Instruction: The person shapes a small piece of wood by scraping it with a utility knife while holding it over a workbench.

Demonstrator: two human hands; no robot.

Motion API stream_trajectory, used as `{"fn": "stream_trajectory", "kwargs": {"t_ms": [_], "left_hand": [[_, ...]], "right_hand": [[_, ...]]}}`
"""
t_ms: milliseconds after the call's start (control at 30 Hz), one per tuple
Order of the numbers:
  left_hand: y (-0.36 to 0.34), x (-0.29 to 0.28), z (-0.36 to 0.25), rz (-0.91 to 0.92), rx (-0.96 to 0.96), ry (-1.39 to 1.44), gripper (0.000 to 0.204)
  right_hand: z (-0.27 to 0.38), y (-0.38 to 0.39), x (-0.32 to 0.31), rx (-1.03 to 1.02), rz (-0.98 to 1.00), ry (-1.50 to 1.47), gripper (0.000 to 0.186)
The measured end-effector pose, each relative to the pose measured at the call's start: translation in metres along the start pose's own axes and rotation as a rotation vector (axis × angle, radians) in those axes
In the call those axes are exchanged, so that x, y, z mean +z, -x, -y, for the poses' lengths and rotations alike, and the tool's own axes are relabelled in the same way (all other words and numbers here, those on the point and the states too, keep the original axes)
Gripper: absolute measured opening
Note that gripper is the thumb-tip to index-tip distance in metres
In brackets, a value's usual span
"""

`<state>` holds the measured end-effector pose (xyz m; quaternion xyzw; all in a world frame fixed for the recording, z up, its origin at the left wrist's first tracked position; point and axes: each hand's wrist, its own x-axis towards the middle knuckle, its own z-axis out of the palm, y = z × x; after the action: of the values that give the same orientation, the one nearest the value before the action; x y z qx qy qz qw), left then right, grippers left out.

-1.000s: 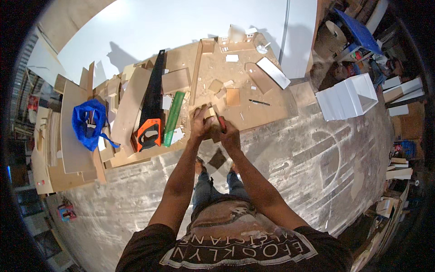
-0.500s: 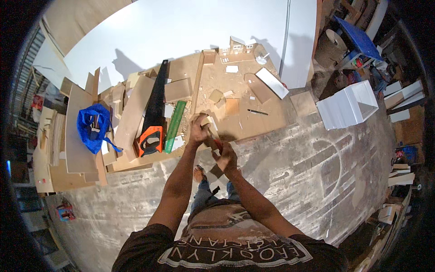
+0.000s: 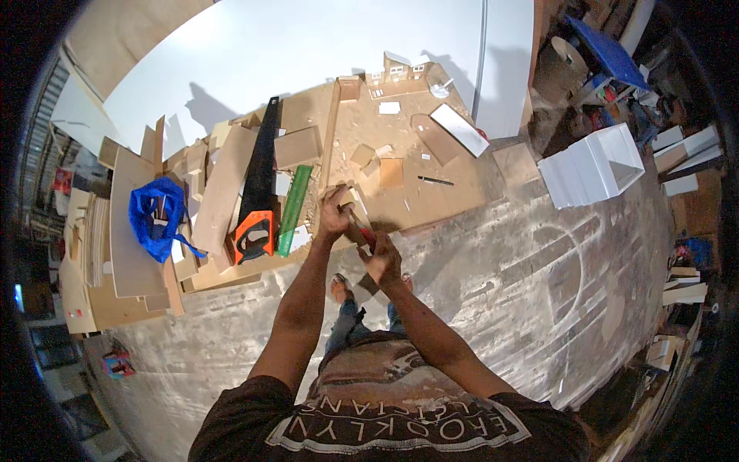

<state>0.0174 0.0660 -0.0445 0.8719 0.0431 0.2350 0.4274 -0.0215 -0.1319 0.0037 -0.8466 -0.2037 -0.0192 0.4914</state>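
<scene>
My left hand [image 3: 333,218] is closed around a small pale wooden piece [image 3: 348,199], held above the front edge of a brown board [image 3: 454,196] on the floor. Just below it, my right hand [image 3: 382,260] grips a slim red-handled tool [image 3: 360,231], whose tip points up against the wooden piece. Both forearms reach up from the bottom of the view and the hands sit close together. My feet show on the concrete floor beneath them.
A handsaw [image 3: 259,189] with an orange and black handle and a green ruler [image 3: 294,209] lie left of the hands among wood offcuts. A blue bag [image 3: 156,219] rests on stacked boards far left. A white box [image 3: 594,163] stands to the right and a white panel [image 3: 308,61] behind.
My right hand has drawn down and back from the left hand, pulling the red-handled tool along the wooden piece. The left hand has stayed at about the same height.
</scene>
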Motion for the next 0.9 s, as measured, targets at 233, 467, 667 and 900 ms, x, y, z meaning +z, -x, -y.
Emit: {"fn": "stream_trajectory", "kwargs": {"t_ms": [233,467,667,900], "left_hand": [[-0.001,0.003,0.004,0.021,-0.047,-0.025,0.053],[-0.001,0.001,0.002,0.037,0.020,-0.110,0.054],[0.000,0.001,-0.001,0.026,-0.037,-0.111,0.053],[-0.001,0.003,0.001,-0.009,-0.066,0.010,0.052]], "right_hand": [[-0.004,0.000,0.003,0.096,0.061,0.024,0.043],[-0.004,-0.002,0.001,0.108,0.072,0.078,0.043],[-0.004,-0.002,0.001,0.207,0.189,0.124,0.055],[-0.010,-0.002,0.005,0.210,0.186,0.149,0.059]]}}
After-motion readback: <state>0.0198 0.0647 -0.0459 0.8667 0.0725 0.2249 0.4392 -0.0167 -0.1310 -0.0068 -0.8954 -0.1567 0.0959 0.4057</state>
